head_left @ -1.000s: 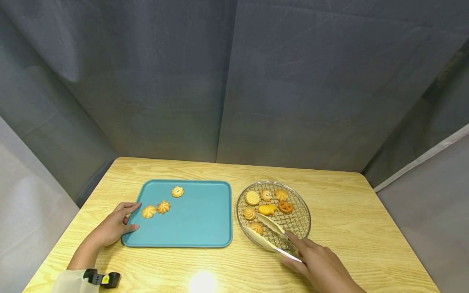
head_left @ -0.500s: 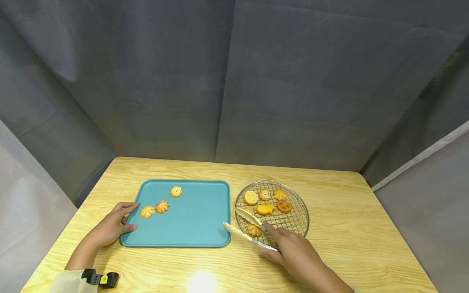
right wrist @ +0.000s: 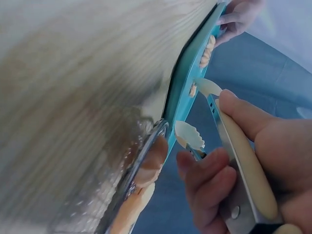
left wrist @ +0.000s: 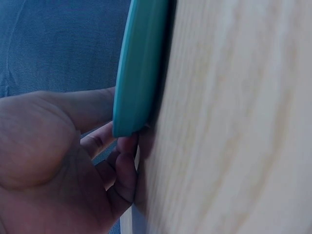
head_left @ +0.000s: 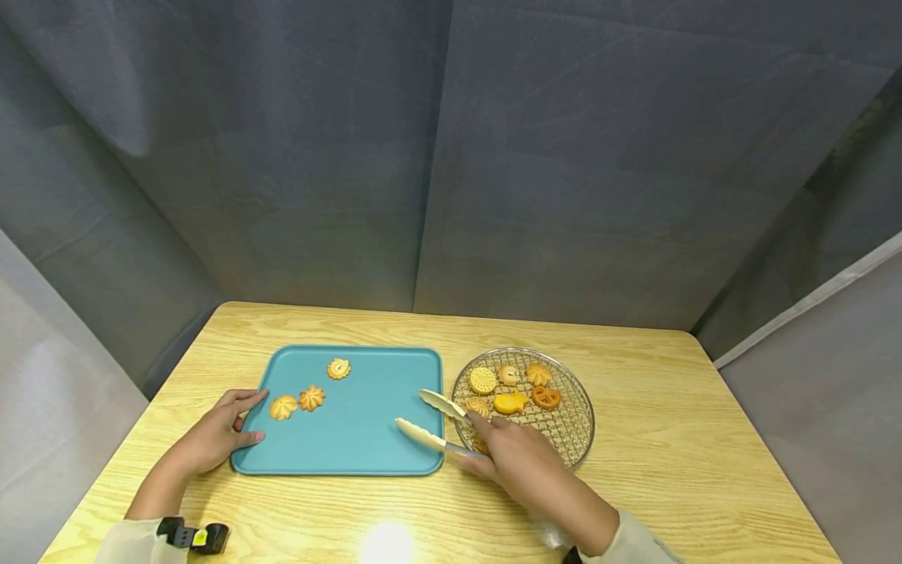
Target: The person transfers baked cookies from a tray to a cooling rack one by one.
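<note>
Head view shows a person's right hand (head_left: 521, 458) grasping a pair of tongs (head_left: 421, 433), its thumb and fingers bent round the handle. Their two pale, scalloped ends stand apart over the tray (head_left: 352, 435), just inside its right edge; whether they touch its surface I cannot tell. Beyond the tray's right edge, near it but apart, sits a round wire rack (head_left: 593, 423), partly covered by the right hand.

The left hand (head_left: 214, 439) grips the tray at its left edge, thumb and index tips over the rim near the front corner. In the left wrist view, other fingers curl in against the tray's side.

Inside the tray, a fluted cookie (head_left: 283, 407) lies near the left edge, with a star-shaped cookie (head_left: 312, 398) just beside it and a ring-like cookie (head_left: 339, 368) near the back edge. On the rack are a yellow dotted cookie (head_left: 482, 381), a pretzel (head_left: 546, 397), an animal-shaped yellow cookie (head_left: 510, 403) and several others, one mostly hidden behind the tongs and right hand. Tray and rack rest on a wood-grained table (head_left: 655, 415), whose back edge meets a grey curtain (head_left: 550, 196).
</note>
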{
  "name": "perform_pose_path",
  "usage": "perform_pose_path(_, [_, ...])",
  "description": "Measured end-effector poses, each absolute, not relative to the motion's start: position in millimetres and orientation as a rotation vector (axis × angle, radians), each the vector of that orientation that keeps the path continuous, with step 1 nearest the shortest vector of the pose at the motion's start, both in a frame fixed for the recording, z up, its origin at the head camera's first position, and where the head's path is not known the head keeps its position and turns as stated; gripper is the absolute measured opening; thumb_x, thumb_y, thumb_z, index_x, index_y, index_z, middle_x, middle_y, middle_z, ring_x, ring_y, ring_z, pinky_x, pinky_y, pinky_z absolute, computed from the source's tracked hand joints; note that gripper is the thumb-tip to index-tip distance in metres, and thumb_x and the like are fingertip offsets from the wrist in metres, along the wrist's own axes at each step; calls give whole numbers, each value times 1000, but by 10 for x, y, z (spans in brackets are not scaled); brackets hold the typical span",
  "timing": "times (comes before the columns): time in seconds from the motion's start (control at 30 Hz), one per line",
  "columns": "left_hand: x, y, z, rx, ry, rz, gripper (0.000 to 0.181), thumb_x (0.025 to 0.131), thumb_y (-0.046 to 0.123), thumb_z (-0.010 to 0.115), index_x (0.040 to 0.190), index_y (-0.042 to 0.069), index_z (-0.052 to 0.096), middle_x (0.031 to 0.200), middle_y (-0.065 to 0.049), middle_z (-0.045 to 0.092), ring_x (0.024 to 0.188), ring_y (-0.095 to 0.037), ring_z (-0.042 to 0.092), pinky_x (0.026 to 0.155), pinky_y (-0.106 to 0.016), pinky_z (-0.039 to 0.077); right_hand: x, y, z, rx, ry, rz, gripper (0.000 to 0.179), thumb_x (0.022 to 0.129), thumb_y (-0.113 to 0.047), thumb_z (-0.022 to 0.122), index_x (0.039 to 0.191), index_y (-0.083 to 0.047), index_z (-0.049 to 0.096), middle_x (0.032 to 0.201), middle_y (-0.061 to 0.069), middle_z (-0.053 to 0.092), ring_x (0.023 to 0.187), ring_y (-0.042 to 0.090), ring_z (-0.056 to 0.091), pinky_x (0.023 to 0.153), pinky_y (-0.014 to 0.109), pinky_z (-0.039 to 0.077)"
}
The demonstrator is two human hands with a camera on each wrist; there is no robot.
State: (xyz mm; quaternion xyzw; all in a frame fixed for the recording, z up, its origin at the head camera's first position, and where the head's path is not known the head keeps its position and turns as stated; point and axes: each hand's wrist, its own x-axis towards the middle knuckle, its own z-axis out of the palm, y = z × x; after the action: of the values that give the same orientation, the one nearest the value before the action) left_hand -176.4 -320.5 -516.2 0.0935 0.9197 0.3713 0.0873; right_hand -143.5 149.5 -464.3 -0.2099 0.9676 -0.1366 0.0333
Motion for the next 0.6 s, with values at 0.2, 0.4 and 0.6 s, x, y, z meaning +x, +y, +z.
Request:
perform_pose_path(0.2, [-1766,-3196,-5176,277,2751,1105,74,94,7,74,156,-8,36,149,-30,34,91,-24,41,71,-29,38,-1586,1331,-4653,-693,2956,-360,75,94,-58,67,148,-8,57,118,19,70,91,33,70,70,46,57])
perform_pose_path(0.4, [-1773,-3193,-5190,262,2753,1109,75,93,6,74,156,-9,36,150,-30,34,91,-24,41,71,-29,37,-1712,1158,-4644,-693,2927,-353,75,95,-53,70,150,-4,54,122,22,69,95,32,70,70,44,56])
perform_pose_path(0.6, [-1768,-3192,-5183,249,2754,1117,75,93,4,74,156,-9,36,149,-30,34,91,-24,41,70,-28,37,-1856,972,-4652,-694,2931,-325,78,94,-54,70,151,-3,53,121,21,70,90,28,69,65,39,54])
